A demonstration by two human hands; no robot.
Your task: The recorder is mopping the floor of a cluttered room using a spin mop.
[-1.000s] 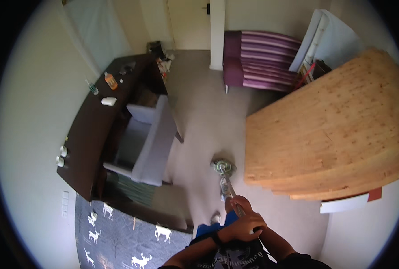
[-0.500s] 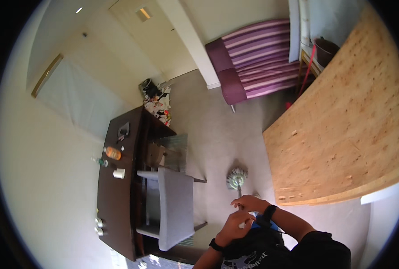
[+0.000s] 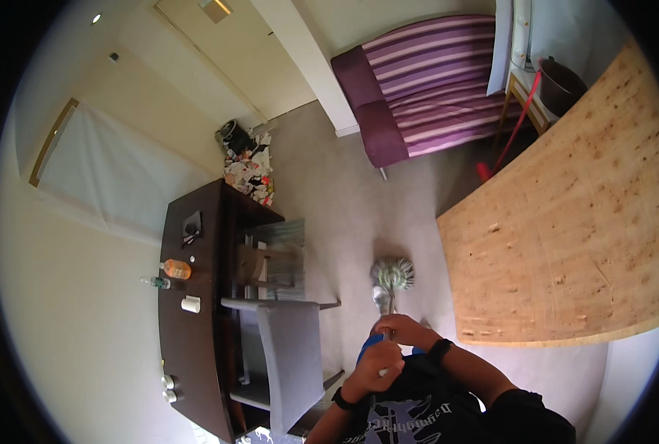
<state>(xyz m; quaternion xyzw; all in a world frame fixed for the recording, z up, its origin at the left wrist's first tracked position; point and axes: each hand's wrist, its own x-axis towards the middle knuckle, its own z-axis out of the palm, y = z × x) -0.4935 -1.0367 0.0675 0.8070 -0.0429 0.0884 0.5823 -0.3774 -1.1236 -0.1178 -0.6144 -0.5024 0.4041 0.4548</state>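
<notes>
Clock is centred on the person's hands, 12 straight ahead of them. Both hands are on the mop (image 3: 394,278), neither one spread.

Left hand (image 3: 380,365): closed fist round the handle (image 3: 391,304), close in to the body, end of the pole poking out by the fingers. Right hand (image 3: 405,330): also wrapped round the handle, further up toward 1, just ahead of the left. Small gap between the two, bare pole visible in it. Can't see from here how tight either grip is. Dark band on each wrist.

Mop head sits at 12 on the floor (image 3: 337,200), strands fanned out and slightly blurred. One shoe (image 3: 379,297) right beside it, on its 7 side.

Around that: grey chair (image 3: 294,362) at 9, desk (image 3: 185,348) behind it. On the desk, orange bottle (image 3: 176,269) at about 10, white roll (image 3: 191,304) a bit nearer 9. Litter heap (image 3: 248,177) between 10 and 11, well away from the mop. Striped sofa (image 3: 433,89) between 12 and 1. Bucket (image 3: 561,87) at 1, red pole (image 3: 519,122) leaning near it. Big wood panel (image 3: 559,237) at 2, clear of both hands.
</notes>
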